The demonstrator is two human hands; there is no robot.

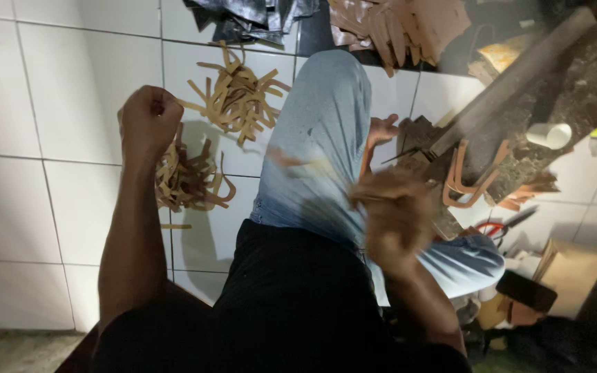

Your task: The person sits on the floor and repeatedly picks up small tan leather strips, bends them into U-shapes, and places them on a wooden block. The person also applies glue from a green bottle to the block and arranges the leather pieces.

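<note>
The person sits on a white tiled floor [57, 159] with one knee up in pale blue jeans [323, 138].

The left hand [148, 121] is up in a tight fist. Its fingers are curled shut around the top of a bunch of tan strips [188, 181], which hang down from the fist toward the floor. A second pile of the same strips [238, 97] lies on the tiles just past it, near the knee.

The right hand [394, 217] is blurry. It seems to pinch something thin and tan, but I cannot tell if its fingers are wide or closed.

By the right hand there is a rough wooden block [526, 76] with bent orange-brown straps [466, 181] leaning on it. Red-handled scissors [502, 224] lie on the floor close by. A stack of brown cut pieces [402, 24] sits at the top, next to a dark plastic bag [250, 17].

What could go wrong? The strips in the fist are loose and curly, so some could slip out and mix with the other pile. The right hand looks like it is moving fast near the scissors and the rough block, so it could bump them or get scraped.
</note>
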